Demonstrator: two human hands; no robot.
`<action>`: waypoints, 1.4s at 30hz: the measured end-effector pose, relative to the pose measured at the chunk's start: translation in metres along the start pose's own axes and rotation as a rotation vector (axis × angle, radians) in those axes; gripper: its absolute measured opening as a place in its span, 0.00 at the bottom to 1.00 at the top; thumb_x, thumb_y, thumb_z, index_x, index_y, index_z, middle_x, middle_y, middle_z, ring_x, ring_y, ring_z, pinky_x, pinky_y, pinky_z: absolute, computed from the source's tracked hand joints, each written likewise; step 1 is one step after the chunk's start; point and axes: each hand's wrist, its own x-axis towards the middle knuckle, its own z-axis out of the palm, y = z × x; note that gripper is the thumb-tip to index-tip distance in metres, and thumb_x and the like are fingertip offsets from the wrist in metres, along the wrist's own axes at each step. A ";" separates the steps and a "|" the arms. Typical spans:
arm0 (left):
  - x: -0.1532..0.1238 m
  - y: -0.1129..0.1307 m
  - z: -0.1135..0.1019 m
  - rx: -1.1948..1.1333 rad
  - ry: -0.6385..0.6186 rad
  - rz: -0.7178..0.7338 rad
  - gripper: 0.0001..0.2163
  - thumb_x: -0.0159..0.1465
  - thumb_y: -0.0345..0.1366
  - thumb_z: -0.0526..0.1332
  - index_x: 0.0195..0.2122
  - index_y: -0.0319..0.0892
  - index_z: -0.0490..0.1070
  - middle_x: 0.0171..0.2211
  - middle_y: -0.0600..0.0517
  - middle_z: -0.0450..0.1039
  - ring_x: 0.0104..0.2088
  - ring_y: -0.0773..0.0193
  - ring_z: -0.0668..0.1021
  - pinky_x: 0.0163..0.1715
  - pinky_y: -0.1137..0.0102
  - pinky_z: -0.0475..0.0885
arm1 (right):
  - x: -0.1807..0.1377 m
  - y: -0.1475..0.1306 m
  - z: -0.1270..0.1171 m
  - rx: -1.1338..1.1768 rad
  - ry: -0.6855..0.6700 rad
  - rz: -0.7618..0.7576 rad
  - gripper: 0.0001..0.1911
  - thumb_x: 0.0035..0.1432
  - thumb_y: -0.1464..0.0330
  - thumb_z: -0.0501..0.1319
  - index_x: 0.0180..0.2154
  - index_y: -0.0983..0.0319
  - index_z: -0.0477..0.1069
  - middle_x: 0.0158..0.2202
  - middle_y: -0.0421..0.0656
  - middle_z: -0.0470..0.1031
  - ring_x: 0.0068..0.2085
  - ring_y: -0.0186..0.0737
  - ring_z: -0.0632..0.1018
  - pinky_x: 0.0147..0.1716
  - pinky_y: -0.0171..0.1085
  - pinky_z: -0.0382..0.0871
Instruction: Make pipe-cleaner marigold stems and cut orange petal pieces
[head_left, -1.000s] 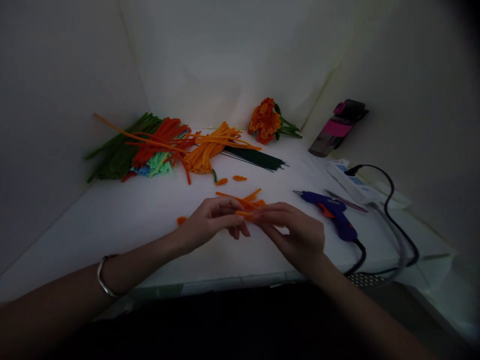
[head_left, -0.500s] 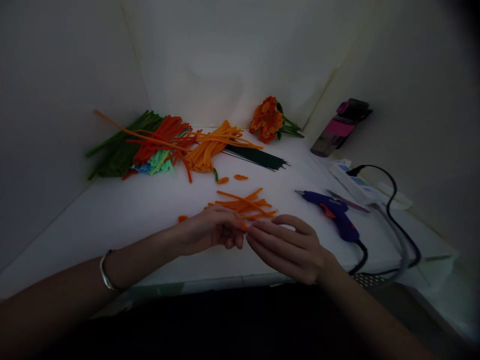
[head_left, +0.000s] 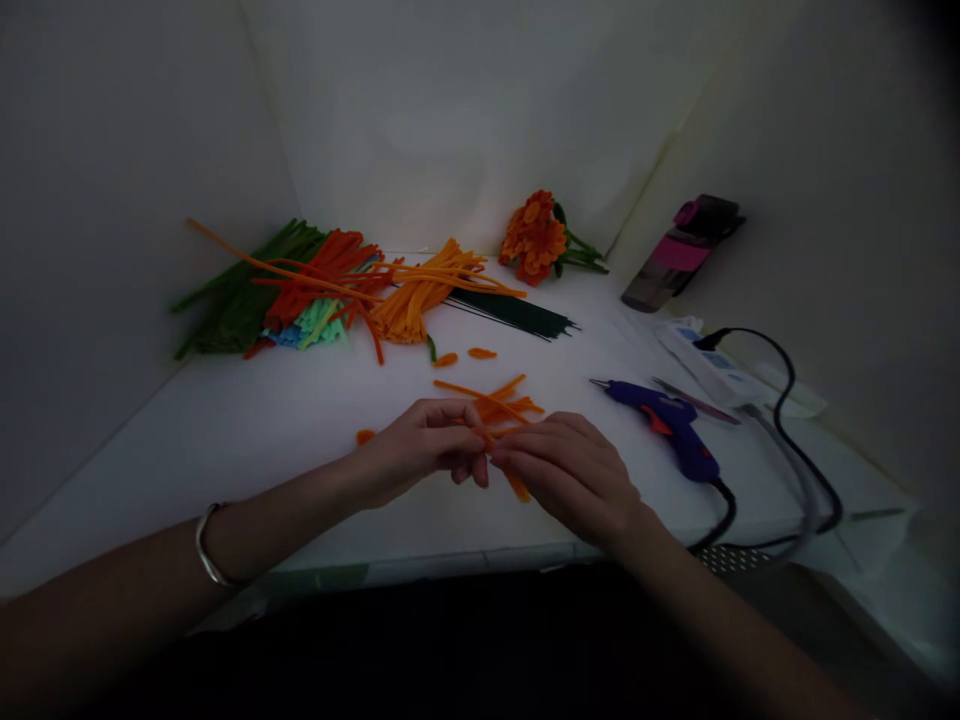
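Fingertip to fingertip, my left hand (head_left: 431, 450) and my right hand (head_left: 566, 475) meet over the near part of the table. Both are closed in a pinch on an orange pipe cleaner (head_left: 517, 486), one part of which sticks out below the right fingers. The fingers hide most of it. Just behind them lies a loose pile of short orange pipe cleaners (head_left: 504, 402). Two small orange looped petals, one petal (head_left: 445, 360) beside another petal (head_left: 482, 353), rest beyond the pile. A further orange piece (head_left: 365, 437) lies behind my left wrist.
Bundles of green (head_left: 240, 310), red (head_left: 322, 275) and orange pipe cleaners (head_left: 420, 300) lie at the back, beside dark green stems (head_left: 517, 314) and an orange flower bouquet (head_left: 534, 240). At right are a blue glue gun (head_left: 667, 420), tweezers (head_left: 701, 402), a power strip (head_left: 709, 365), cables and a bottle (head_left: 675, 255).
My right hand has turned and its fingers have curled in more. Part of the orange pipe cleaner now shows below them. My left hand has barely moved.
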 end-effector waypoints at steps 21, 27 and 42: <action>-0.009 0.000 0.010 0.574 0.172 0.546 0.02 0.59 0.29 0.60 0.32 0.38 0.67 0.28 0.51 0.74 0.28 0.69 0.75 0.28 0.75 0.69 | 0.013 -0.021 0.013 1.076 0.303 1.094 0.03 0.50 0.70 0.65 0.30 0.60 0.72 0.29 0.39 0.75 0.33 0.34 0.75 0.37 0.35 0.69; -0.004 0.005 0.012 0.200 0.233 0.311 0.05 0.55 0.31 0.64 0.29 0.36 0.68 0.23 0.52 0.75 0.23 0.71 0.74 0.24 0.76 0.68 | 0.011 -0.018 0.020 1.209 0.292 1.116 0.04 0.53 0.67 0.62 0.31 0.60 0.73 0.30 0.41 0.77 0.34 0.37 0.77 0.38 0.39 0.72; -0.001 0.003 0.009 0.178 0.166 0.235 0.06 0.56 0.32 0.63 0.24 0.36 0.71 0.20 0.54 0.74 0.20 0.75 0.69 0.24 0.78 0.65 | 0.013 -0.018 0.018 1.269 0.422 1.295 0.07 0.46 0.69 0.67 0.30 0.62 0.71 0.27 0.39 0.76 0.30 0.33 0.76 0.34 0.34 0.72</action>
